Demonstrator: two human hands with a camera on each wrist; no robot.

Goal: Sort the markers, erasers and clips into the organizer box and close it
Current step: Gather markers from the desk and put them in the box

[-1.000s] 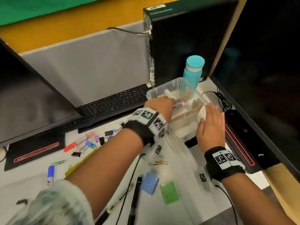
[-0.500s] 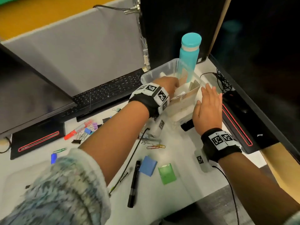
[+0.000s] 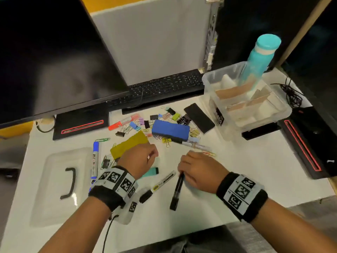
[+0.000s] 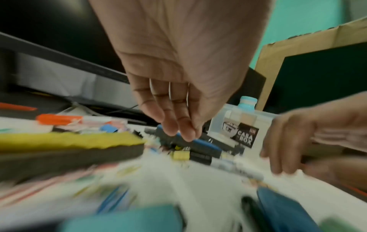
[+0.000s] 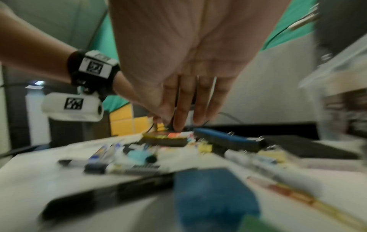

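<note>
The clear organizer box with cardboard dividers stands open at the back right. My left hand hovers empty over the near end of the yellow eraser, fingers loosely curled. My right hand hangs empty, fingers straight, above the top end of a black marker. Between the hands lies a white and yellow marker. A blue marker lies to the left. A blue eraser sits among several binder clips. A small blue block lies under my right wrist.
The box lid lies at the near left. A teal bottle stands behind the box. Keyboard, monitor, a flat black slab and a cable bundle surround the pile. A teal piece lies beneath my left hand.
Both hands have pulled back from the box to the near middle of the desk. The marker the left hand carried is no longer in it. The view has tipped down.
</note>
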